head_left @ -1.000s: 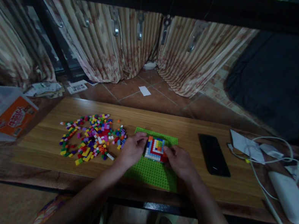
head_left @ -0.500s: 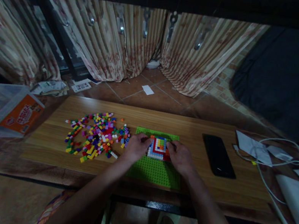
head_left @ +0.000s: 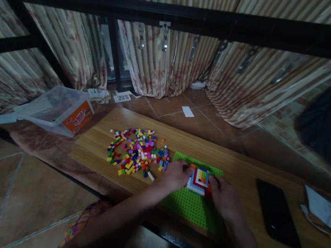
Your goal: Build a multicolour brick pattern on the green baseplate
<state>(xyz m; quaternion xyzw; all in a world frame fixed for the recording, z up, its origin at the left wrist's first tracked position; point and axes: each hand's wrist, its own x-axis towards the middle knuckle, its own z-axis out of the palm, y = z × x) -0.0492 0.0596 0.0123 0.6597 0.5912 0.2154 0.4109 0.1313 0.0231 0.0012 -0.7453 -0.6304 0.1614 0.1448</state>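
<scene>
- Head cam is showing the small brick build (head_left: 200, 179), concentric colored squares, sitting on the far part of the green baseplate (head_left: 192, 205), probably pressed onto the studs so it's not sliding around.
- left hand (head_left: 176, 175) is resting at the build's left edge, fingers curled in against it, looks like it's bracing that side. Can't tell if it's pinching a loose brick, too dim and small.
- right hand (head_left: 225, 196) is doing the same on the right edge, fingers bent onto the bricks, so the build is getting squeezed between both hands.
- baseplate is lying flat on the wooden table (head_left: 257, 166), at the near edge, keeping it within easy reach.
- loose brick pile (head_left: 136, 152) is spreading out just left of the plate, right beside the left hand, handy for grabbing.
- black phone (head_left: 278, 215) is lying face up to the right, well apart from the bricks.
- clear plastic tub (head_left: 59, 109) with an orange label is sitting off the table's far left corner, tipped on its side.
</scene>
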